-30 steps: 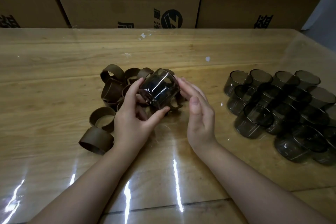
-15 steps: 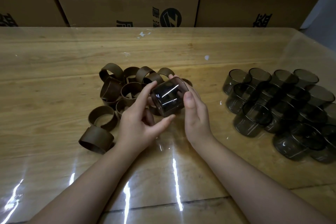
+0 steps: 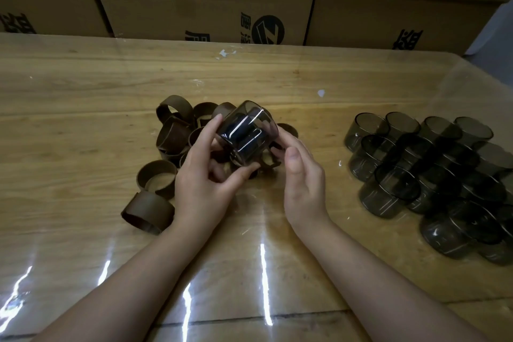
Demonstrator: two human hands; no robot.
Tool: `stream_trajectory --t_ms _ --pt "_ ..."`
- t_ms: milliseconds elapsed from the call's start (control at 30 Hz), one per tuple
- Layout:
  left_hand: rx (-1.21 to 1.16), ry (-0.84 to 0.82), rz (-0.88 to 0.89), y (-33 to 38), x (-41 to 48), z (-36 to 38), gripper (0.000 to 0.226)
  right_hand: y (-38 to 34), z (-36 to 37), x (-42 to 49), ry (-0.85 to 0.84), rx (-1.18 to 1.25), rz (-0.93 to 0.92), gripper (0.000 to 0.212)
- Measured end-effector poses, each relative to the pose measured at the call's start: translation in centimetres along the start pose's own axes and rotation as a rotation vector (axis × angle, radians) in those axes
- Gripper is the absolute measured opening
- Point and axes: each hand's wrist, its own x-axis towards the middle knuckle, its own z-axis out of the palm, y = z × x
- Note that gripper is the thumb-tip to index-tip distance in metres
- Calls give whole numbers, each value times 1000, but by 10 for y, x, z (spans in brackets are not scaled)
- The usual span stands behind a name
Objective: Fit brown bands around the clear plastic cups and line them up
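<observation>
- Cup [image 3: 247, 133], smoky clear plastic, is held raised above the heap of brown bands [image 3: 177, 133] at mid-table, tilted, with its mouth turned up and to the far right.
- Left hand [image 3: 205, 189]: the cup is pinched between the forefinger on its left wall and the thumb under its near edge; the other fingers are curled beneath it.
- Right hand [image 3: 302, 183]: the thumb is raised and clear of the cup, and the fingers are loosely curved toward its right underside. Contact of the fingertips with cup or band cannot be told.
- Change noted: half a second ago the right thumb was pressed on the cup's near wall and the cup was gripped from both sides. That thumb has since been lifted away and the cup rolled further over in the left hand alone.
- No band is seen on the held cup, so the fitting step is judged not yet begun; the freed right hand is probably meant for fetching a band.
- Bare cups [image 3: 433, 164] are clustered at the right, well apart from the heap; none is seen banded and no row has been started.
- Two loose bands [image 3: 148, 212] lie at the near left of the heap on the table [image 3: 83, 91].
</observation>
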Motion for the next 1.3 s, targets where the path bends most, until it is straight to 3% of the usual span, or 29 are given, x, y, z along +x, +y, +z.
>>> stream_trajectory --t_ms 267,533,800,967,1067,1200,1300 --pt "47 -48 -8 0 -1 -3 79 -7 1 -2 52 34 -82 37" --pt "-30 -205 80 8 -9 -9 79 -5 8 -5 -77 91 23 52" --pt "126 -225 187 5 -11 -10 60 -3 11 -10 -8 -18 30 61" --pt "100 -323 170 3 -12 -10 58 -1 11 -8 -35 -36 -13 47" --pt "96 -292 181 3 -11 -9 53 1 10 -8 -24 -44 -10 43" --pt "205 -145 326 5 -9 -7 39 0 10 -6 25 3 53 37" --pt "184 -166 357 6 -10 -3 33 2 8 -3 123 90 112 31"
